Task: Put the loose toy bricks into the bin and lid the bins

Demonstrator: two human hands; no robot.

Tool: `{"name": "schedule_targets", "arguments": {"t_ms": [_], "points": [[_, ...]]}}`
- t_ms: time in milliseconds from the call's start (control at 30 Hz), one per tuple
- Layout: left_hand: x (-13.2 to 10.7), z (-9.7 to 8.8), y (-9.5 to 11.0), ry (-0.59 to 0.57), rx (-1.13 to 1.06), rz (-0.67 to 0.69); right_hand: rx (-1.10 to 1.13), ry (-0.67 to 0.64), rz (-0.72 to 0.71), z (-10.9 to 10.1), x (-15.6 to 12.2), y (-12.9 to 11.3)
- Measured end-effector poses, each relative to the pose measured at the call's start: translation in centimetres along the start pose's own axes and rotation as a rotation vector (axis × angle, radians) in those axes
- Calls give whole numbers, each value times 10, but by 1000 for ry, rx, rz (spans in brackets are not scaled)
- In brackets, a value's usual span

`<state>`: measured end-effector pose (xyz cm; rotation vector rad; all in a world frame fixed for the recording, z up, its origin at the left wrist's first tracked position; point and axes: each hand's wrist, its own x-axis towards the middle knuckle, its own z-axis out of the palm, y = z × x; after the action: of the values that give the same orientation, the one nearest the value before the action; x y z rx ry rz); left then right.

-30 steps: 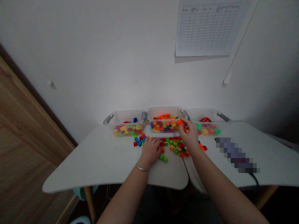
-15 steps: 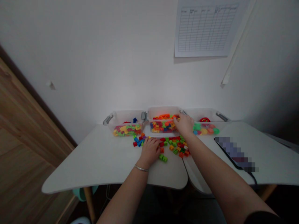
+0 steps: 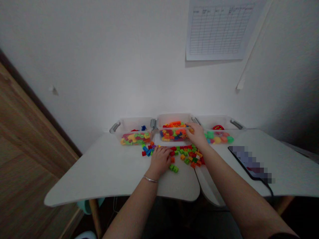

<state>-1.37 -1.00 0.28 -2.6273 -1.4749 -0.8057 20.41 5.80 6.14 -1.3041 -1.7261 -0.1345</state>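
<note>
My left hand (image 3: 160, 159) rests palm down on the white table (image 3: 109, 172), fingers curled over loose coloured bricks (image 3: 188, 156) scattered in front of the boxes. A silver bangle (image 3: 150, 179) sits on that wrist. My right hand (image 3: 196, 133) reaches over the right front corner of the middle clear box (image 3: 174, 131), which holds orange, red and yellow bricks. Its fingers are bent down at the box rim; what they hold, if anything, is hidden. A pair of green bricks (image 3: 174, 168) lies just right of my left hand.
A left clear box (image 3: 133, 132) holds mixed bricks. A right clear box (image 3: 219, 131) holds round coloured pieces. A dark flat device (image 3: 250, 164) with a cable lies on the right table. A printed chart (image 3: 219, 30) hangs on the wall. A wooden panel (image 3: 25, 139) stands at left.
My right hand moved from the loose bricks up to the middle box's right corner, where it stays. The left hand has hardly moved.
</note>
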Motion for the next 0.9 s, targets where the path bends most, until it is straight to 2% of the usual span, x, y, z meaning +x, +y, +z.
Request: {"name": "schedule_targets", "arguments": {"t_ms": [133, 200, 267, 400, 533, 667, 900], "points": [[0, -1, 1, -10, 7, -2, 33, 161, -31, -7, -24, -6], [1, -2, 1, -8, 9, -1, -8, 182, -35, -9, -41, -14], [1, -2, 1, -5, 6, 3, -61, 124, -61, -9, -60, -22], [1, -2, 2, -3, 4, 6, -203, -115, -128, -7, -94, -36], [1, -2, 2, 3, 12, 5, -297, -261, -135, -6, -111, -40], [1, -1, 1, 3, 17, 8, -312, -334, -126, -3, -114, -35], [2, -2, 3, -8, 2, -13, -301, -341, -79, 1, -113, -27]]}}
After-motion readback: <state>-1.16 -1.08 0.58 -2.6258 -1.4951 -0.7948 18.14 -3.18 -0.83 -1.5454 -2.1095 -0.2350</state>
